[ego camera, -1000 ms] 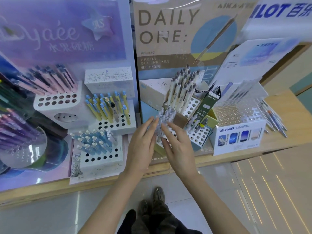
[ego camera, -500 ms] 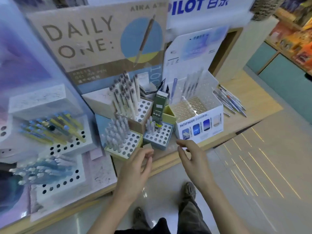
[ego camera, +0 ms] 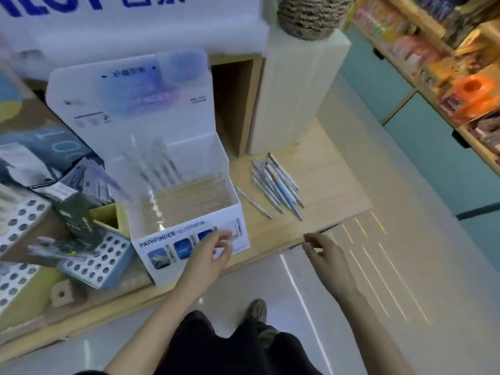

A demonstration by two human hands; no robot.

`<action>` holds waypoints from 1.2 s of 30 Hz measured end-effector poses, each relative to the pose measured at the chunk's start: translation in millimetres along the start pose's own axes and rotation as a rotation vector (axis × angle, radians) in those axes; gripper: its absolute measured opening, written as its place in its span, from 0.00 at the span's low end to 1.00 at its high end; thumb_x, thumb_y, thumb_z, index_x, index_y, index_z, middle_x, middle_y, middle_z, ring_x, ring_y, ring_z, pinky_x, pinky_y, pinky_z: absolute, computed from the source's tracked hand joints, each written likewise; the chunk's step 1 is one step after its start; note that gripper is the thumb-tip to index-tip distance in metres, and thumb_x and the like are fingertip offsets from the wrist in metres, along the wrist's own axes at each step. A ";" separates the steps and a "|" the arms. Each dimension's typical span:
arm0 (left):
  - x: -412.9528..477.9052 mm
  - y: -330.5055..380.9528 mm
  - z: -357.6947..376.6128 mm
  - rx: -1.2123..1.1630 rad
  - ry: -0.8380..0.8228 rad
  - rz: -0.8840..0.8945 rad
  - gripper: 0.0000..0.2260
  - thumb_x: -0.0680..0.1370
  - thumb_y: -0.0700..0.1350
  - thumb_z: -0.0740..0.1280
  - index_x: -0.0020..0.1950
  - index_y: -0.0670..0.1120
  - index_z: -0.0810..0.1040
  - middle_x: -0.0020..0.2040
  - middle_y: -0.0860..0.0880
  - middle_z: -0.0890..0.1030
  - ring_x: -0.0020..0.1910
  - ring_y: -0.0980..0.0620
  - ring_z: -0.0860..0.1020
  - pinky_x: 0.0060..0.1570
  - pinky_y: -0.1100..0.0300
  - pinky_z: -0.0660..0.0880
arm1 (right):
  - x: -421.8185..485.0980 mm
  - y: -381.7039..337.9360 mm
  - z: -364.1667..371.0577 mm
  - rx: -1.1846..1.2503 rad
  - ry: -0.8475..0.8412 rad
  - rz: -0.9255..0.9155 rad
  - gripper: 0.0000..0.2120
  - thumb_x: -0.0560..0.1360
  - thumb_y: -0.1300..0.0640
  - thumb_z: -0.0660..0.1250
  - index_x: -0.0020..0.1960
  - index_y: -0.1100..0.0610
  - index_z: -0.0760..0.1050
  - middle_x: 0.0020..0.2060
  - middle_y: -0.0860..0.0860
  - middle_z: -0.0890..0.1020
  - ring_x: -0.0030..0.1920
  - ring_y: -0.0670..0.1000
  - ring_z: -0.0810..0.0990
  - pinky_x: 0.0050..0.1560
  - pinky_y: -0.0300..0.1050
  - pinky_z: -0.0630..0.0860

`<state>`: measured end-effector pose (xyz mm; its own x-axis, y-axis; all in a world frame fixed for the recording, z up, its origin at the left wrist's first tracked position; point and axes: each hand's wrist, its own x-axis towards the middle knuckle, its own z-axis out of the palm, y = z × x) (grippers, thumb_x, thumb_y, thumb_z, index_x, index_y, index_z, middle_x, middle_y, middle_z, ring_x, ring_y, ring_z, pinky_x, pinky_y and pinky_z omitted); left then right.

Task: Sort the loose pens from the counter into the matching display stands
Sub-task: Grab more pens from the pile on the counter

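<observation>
The loose pens (ego camera: 276, 185) lie in a slanted bundle on the wooden counter (ego camera: 332, 190), just right of the white PATHFINDER stand (ego camera: 165, 249), their tips toward the counter's front edge. One single pen (ego camera: 253, 203) lies a little apart from the bundle, between it and the stand's side wall. Inside the stand a clear holed tray (ego camera: 189, 198) fills the well, with a few pale pens (ego camera: 159, 163) standing at its back, blurred. The left hand (ego camera: 208, 255) hangs in front of the stand's printed front face, fingers loosely curled and a little apart, with nothing held; whether they touch the cardboard cannot be told. The right hand (ego camera: 324, 253) hovers at the counter's front edge, below and to the right of the bundle and apart from it, fingers softly bent, thumb close to the forefinger, with nothing between them. Left of the stand sit a blue holed stand (ego camera: 100, 261) and a dark green box (ego camera: 78, 217) leaning over it. Behind the pens rises a pale ribbed pillar (ego camera: 292, 90) topped by a woven basket (ego camera: 311, 14) – and at far right, crowded shop shelves (ego camera: 446, 63).
</observation>
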<state>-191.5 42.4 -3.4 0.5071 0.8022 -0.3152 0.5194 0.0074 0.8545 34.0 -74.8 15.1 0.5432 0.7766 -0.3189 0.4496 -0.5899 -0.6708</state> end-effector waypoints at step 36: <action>179.6 56.5 132.1 -0.062 0.699 -0.631 0.13 0.76 0.43 0.69 0.48 0.31 0.75 0.42 0.35 0.74 0.48 0.35 0.75 0.46 0.48 0.71 | 257.4 1.9 -6.7 -0.141 -0.205 -0.229 0.37 0.73 0.48 0.72 0.72 0.64 0.60 0.65 0.60 0.68 0.66 0.59 0.64 0.67 0.49 0.62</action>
<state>19.8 108.0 -66.3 -0.3931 0.8151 -0.4254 0.5097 0.5783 0.6370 179.5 122.5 -63.8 0.2692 0.9123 -0.3085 0.6451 -0.4087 -0.6456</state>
